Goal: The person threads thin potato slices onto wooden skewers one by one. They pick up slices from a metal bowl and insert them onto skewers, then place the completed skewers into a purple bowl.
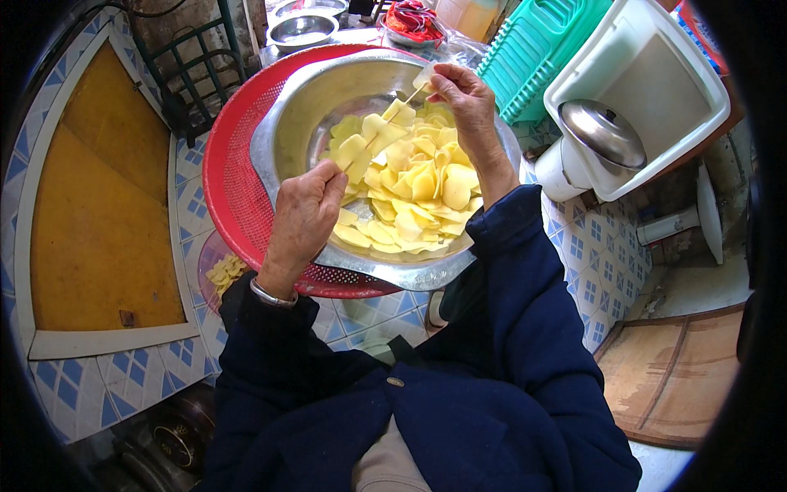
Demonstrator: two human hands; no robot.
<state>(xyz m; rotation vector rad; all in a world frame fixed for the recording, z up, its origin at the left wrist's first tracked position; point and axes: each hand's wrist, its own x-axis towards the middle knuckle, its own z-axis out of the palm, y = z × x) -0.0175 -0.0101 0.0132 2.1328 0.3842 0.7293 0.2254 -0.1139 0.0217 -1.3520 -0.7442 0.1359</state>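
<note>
My left hand point(307, 218) grips the lower end of a thin skewer point(371, 142), which slants up to the right over a wide metal basin point(295, 117). Several pale yellow slices point(380, 132), which look like potato, are threaded along it. At the upper end, the fingertips of my right hand point(462, 98) pinch another slice point(423, 79) by the skewer's tip. A heap of loose slices point(424, 178) fills much of the basin. The basin rests on a large red perforated plastic basket point(230, 178).
Behind stand a metal bowl point(302, 31) and a dish of red strings point(413, 23). Green plastic baskets point(535, 52), a white tub point(639, 67) and a lidded pot point(602, 135) are at right. Low on the left, a pink translucent container point(209, 270) holds skewered slices point(225, 272).
</note>
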